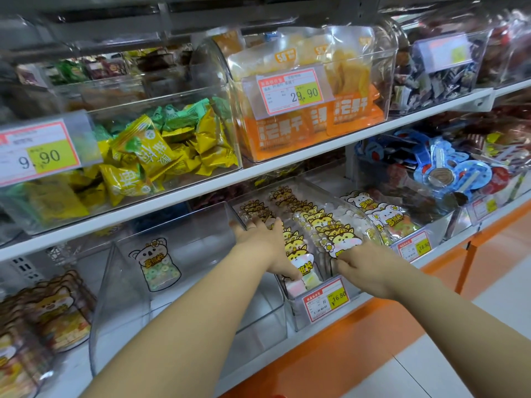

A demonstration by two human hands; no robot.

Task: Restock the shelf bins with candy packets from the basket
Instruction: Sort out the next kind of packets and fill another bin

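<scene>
A: Candy packets (313, 222)?
B: Lower centre, standing in rows inside a clear bin (297, 317).
A: Hands?
B: Left hand (264, 242): fingers spread flat over the left row. Right hand (359, 264): fingers curled, pinching the right row's front packet (343, 242).

My left hand (265, 242) and right hand (363, 267) are both bare. My left forearm (186, 311) and right forearm (431, 305) are likewise bare all the way to the lower frame edge. Fingers (252, 225) slender; nails short where visible, finer detail blurred.
</scene>
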